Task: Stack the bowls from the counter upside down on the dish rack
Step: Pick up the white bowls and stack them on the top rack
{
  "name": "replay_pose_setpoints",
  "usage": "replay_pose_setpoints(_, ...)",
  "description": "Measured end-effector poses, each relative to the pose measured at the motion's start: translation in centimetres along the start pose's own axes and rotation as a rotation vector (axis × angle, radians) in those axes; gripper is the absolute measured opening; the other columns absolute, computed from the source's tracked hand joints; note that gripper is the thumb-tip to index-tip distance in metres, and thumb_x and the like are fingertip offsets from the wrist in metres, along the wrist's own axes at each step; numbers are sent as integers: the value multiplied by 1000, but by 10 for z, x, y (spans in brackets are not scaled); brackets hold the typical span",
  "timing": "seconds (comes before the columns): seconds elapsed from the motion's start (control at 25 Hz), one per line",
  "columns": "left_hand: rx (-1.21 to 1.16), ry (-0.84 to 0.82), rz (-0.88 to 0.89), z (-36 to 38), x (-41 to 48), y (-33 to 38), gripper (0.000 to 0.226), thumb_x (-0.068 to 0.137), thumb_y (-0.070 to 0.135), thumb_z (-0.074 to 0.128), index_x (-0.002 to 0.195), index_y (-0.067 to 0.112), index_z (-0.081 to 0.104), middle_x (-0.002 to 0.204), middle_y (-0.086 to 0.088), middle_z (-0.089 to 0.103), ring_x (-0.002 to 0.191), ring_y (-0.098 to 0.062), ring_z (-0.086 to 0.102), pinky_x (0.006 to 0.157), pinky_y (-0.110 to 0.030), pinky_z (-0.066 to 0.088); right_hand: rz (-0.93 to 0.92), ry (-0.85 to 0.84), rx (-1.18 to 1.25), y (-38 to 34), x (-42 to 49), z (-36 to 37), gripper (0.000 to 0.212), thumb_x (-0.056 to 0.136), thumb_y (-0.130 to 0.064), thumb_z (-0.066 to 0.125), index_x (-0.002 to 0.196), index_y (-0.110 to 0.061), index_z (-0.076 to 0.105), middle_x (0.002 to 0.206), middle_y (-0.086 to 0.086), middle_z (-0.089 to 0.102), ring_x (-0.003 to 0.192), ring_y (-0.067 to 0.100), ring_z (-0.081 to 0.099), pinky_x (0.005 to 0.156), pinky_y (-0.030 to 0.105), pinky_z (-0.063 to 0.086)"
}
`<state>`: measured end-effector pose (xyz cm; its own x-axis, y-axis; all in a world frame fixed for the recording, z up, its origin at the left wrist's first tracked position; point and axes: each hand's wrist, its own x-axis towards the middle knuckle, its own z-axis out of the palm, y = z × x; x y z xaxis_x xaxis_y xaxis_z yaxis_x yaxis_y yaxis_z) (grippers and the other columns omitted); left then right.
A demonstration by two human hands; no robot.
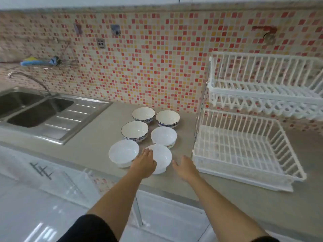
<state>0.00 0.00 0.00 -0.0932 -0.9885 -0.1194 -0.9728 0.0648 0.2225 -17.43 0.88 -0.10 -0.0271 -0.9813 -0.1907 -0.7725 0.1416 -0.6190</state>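
A grey counter runs along a wall of red, orange and cream mosaic tiles, with a double steel sink and its curved faucet off to the left. To the right stands a white two-tier dish rack, both tiers bare, its lower basket just beside the bowls. Six bowls sit upright, mouths up, in two rows running away from the person: three with blue patterned rims at the back, three plain white ones nearer. The left hand rests fingers spread on the nearest white bowl's left rim, not closed around it. The right hand hovers open just right of that bowl, between it and the rack, holding nothing.
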Motion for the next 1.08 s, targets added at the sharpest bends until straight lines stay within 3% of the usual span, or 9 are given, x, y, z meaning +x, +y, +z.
replay_pose_setpoints(0.24,-141,-29,-72,31,-22,30,55,99,22,28,145,-7,22,156,-26,16,148,-38,10,119,-45,17,298,-116,338,12,-9,19,73,92,-53,45,141,0,35,141,19,47,121,33,53,101,35,46)
replay_pose_setpoints(0.28,-255,60,-50,29,-1,18,53,99,19,29,142,-12,28,153,-31,23,147,-40,14,117,-46,22,301,-109,399,2,11,33,63,94,-45,47,138,1,40,137,17,50,114,31,55,96,30,50)
replay_pose_setpoints(0.36,-357,182,-3,28,25,-1,49,98,15,32,135,-18,39,143,-39,35,143,-43,23,111,-44,33,321,-79,504,-23,33,49,40,97,-20,47,131,2,45,127,12,55,96,24,54,60,7,51)
replay_pose_setpoints(0.44,-422,139,-80,17,19,-1,55,101,23,31,147,-6,22,154,-32,16,146,-40,17,116,-41,24,233,1,448,-28,30,52,39,92,-6,45,131,1,44,126,16,57,93,24,54,43,6,45)
replay_pose_setpoints(0.56,-595,112,-231,3,16,-6,62,98,45,30,153,24,12,160,-17,8,143,-41,22,114,-48,23,50,38,324,-23,19,58,53,85,-9,45,138,-7,38,125,19,53,103,31,57,72,38,58)
replay_pose_setpoints(0.68,-648,221,-231,-35,18,-2,51,93,59,20,142,46,26,145,-9,40,131,-37,39,106,-53,29,-155,107,152,-34,1,32,59,93,-4,42,148,-6,21,137,14,41,115,26,50,92,22,40)
replay_pose_setpoints(0.8,-839,352,-4,-103,22,9,48,96,53,17,125,28,46,118,-11,58,116,-34,51,95,-43,41,-352,371,128,-73,-11,-28,55,100,-9,38,150,-10,18,154,3,26,137,12,34,103,8,23)
replay_pose_setpoints(0.92,-1115,430,239,-184,19,34,36,100,47,25,109,21,48,102,5,55,97,-10,56,85,-19,43,-545,545,223,-112,-23,-89,51,99,-33,42,147,-27,26,155,-7,21,142,0,17,109,11,29)
replay_pose_setpoints(1.08,-1265,538,562,-255,2,71,46,83,54,45,114,21,36,103,4,49,85,2,61,67,-8,51,-735,690,402,-144,-50,-152,38,92,-54,41,129,-57,33,151,-10,27,143,10,27,107,36,43)
